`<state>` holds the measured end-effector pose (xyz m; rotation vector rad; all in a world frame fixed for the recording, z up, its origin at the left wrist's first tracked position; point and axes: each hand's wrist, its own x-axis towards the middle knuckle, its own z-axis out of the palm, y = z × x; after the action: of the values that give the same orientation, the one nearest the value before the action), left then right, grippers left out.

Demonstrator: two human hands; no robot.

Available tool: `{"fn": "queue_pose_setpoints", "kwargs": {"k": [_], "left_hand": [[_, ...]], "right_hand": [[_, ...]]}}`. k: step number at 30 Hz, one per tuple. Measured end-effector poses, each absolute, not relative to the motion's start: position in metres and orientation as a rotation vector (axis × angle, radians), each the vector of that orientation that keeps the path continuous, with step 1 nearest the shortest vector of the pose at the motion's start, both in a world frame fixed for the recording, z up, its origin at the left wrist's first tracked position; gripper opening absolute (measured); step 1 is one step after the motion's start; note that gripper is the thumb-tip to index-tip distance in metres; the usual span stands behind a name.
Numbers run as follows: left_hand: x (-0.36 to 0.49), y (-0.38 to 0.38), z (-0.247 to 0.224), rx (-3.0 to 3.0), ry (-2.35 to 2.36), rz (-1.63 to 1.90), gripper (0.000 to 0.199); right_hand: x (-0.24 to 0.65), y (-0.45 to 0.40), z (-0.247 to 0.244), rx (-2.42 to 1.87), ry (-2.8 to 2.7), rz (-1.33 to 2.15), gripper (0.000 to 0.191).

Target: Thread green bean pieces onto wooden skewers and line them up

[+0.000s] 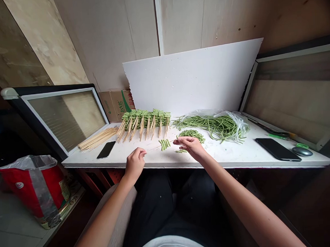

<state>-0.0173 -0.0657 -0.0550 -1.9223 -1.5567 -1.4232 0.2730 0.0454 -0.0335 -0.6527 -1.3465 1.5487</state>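
As they work just behind the front edge of a white table, a seated person's left hand closes on one end of a thin bamboo skewer, while the right hand pinches the other end between thumb and fingers; whether that pinch also holds a bean is hidden. Short cut green beans sit along the skewer between the two hands, apart from both grips. Loose bean pieces lie just below the right hand, beside a small heap of cut beans. Near the left end of the table lie a black smartphone and a bundle of bare skewers. Along the back edge stand rows of skewered beans and a clear plastic bag of long beans.
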Motion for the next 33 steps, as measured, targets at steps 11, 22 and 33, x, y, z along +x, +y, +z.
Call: {"fn": "queue_pose_setpoints", "kwargs": {"k": [11, 22, 33], "left_hand": [[-0.015, -0.068, -0.052, -1.911, -1.53, -1.428, 0.021], [-0.024, -0.07, -0.044, -1.874, -1.567, -1.444, 0.022], [-0.027, -0.072, -0.047, -1.817, -1.373, -1.33, 0.03]], "right_hand": [[0.268, 0.042, -0.033, -0.666, -1.34, 1.526, 0.035], [0.257, 0.032, -0.032, -0.639, -1.413, 1.328, 0.032], [0.251, 0.024, -0.027, -0.677, -1.301, 1.419, 0.032]]}}
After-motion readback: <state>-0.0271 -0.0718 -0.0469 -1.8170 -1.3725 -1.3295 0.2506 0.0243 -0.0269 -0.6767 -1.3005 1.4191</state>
